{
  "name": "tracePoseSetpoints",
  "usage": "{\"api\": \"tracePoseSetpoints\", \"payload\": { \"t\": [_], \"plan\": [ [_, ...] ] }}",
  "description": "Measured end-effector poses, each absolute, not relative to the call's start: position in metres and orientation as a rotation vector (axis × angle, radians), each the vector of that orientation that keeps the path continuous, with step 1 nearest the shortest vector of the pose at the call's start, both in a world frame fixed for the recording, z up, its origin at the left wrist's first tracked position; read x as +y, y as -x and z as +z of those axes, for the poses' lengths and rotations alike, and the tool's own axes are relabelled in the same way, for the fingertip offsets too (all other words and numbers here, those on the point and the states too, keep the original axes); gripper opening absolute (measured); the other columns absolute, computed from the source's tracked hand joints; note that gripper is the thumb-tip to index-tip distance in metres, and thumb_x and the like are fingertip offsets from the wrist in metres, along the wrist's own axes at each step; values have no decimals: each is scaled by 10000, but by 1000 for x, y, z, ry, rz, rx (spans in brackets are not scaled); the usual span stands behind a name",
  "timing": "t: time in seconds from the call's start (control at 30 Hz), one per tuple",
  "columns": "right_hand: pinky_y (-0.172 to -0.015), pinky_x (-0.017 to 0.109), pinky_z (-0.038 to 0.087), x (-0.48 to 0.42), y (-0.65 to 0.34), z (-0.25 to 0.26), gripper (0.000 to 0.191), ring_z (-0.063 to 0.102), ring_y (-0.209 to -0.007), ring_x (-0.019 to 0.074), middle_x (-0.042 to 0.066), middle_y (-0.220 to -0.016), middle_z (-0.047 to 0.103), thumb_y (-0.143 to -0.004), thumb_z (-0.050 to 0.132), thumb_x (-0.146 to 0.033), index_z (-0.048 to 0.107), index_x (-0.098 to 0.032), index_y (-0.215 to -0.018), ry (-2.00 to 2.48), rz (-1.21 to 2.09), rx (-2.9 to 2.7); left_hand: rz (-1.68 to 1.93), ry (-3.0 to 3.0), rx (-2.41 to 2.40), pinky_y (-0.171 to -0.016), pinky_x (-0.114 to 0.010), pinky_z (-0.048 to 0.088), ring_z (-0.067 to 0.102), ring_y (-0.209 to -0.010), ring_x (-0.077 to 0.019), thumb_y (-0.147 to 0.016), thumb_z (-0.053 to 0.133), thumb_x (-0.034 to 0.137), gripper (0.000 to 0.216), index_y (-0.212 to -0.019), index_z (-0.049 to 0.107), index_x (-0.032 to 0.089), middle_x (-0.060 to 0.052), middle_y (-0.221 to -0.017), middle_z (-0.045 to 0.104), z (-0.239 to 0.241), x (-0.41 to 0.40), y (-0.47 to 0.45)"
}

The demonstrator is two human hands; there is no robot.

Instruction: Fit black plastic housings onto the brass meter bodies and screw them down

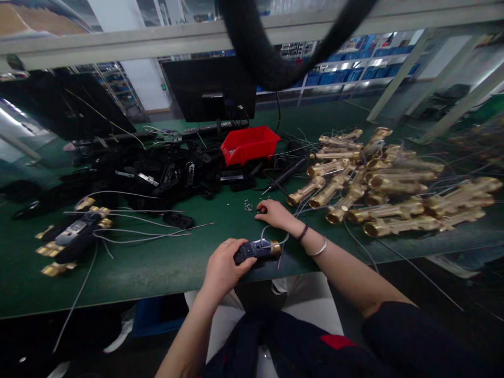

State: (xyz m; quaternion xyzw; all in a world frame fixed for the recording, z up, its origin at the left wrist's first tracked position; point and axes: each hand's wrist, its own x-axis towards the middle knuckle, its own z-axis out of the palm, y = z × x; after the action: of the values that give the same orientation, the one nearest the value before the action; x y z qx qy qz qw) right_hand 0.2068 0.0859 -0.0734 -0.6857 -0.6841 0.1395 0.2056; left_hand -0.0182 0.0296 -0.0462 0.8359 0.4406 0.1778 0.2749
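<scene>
My left hand [225, 266] is wrapped round a black-housed brass pipe fitting [252, 251] that lies at the bench's front edge. Its brass end [274, 247] points right, and grey cables come off it. My right hand [274, 214] is above the bench just behind the fitting, thumb and fingertips brought together in a pinch. Whatever is between those fingertips is too small to make out. Beside them lies a loose scatter of small metal screws [248, 207]. Further back, a black electric screwdriver [289, 172] rests with its tip towards the screws.
Brass pipe fittings [397, 184] with thin cables are heaped at right. A red bin [252, 144] stands at the back, near a pile of black housings [173, 170]. At left sit several housed fittings [76, 233] with trailing cables. A thick black hose [271, 68] hangs overhead.
</scene>
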Motion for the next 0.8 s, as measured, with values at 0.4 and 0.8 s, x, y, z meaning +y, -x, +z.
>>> {"api": "tracePoseSetpoints", "payload": {
  "t": [0.4,0.8],
  "plan": [
    [-756,246,469,40,-197,-31,151,611,-841,158,53,-949,661,-829,608,-183,673,-152,-962,1642,671,-1933,475,-2296,1168,-817,-334,467,594,-917,-221,-743,649,254,277,-1011,609,200,-42,-977,636,-47,31,18],
    [-529,212,402,38,-200,-45,258,559,-561,128,36,-671,685,-652,700,-309,738,-103,-801,1397,1445,-1738,463,-2320,1155,-807,-335,466,599,-901,-219,-749,674,261,300,-1039,613,212,-38,-961,658,-49,33,20]
  ]
}}
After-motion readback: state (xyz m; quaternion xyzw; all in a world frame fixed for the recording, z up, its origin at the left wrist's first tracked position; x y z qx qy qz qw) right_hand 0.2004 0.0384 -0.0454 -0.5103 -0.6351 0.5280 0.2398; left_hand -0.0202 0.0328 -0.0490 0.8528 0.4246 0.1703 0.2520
